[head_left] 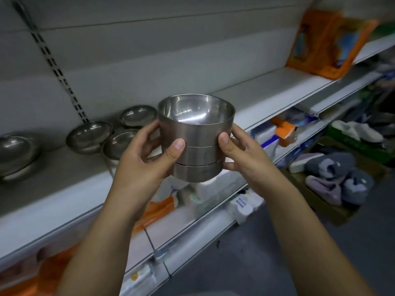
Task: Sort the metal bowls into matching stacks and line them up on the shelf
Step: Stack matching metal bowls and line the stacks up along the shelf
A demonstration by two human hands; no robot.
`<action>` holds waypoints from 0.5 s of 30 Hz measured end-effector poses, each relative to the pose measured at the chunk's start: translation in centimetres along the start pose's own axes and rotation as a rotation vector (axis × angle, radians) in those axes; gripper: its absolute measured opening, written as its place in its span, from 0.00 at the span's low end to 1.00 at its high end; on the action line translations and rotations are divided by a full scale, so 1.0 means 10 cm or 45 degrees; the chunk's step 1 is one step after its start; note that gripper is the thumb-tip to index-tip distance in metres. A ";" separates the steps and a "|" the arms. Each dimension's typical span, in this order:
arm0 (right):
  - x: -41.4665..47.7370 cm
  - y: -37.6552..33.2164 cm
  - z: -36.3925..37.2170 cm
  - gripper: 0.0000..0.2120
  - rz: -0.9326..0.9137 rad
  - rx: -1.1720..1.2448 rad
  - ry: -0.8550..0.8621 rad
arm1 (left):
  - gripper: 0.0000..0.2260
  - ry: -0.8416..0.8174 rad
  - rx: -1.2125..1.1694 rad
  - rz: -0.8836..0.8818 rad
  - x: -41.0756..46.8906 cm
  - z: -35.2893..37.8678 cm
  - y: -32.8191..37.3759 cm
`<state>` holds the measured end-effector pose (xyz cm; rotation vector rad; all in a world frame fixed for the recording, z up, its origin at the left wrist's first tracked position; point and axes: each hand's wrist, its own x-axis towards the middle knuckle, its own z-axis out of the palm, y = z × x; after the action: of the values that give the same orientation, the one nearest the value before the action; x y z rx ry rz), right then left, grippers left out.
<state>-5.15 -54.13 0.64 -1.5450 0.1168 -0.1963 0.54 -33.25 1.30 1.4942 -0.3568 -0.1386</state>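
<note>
Both hands hold a stack of three straight-sided metal bowls point(197, 146) in the air, in front of the white shelf point(267, 90). My left hand point(147, 157) grips the stack's left side with the thumb on the front. My right hand point(239, 150) grips the right side, its thumb on the middle bowl. On the shelf to the left lie three shallow round metal bowls point(89, 135), point(137, 115), point(119, 144). A larger stack of round bowls point(15, 154) sits at the far left.
Orange packages point(329, 41) stand on the shelf at the far right. The lower shelf point(192, 223) carries white and orange packs. A cardboard box with grey slippers point(333, 178) stands on the floor to the right.
</note>
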 end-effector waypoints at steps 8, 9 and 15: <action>-0.16 0.11 -1.22 0.38 0.052 -0.037 0.122 | 0.34 -0.045 -0.028 -0.107 0.10 1.22 -0.22; -0.17 0.12 -1.33 0.36 0.049 -0.026 0.131 | 0.34 -0.059 -0.017 -0.116 0.13 1.34 -0.24; -0.04 0.16 -1.91 0.40 0.074 0.017 0.261 | 0.32 -0.099 -0.033 -0.129 0.40 1.96 -0.30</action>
<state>-9.19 -72.75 -1.42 -1.5037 0.3213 -0.3087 -1.47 -53.27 -0.39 1.4843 -0.3405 -0.2819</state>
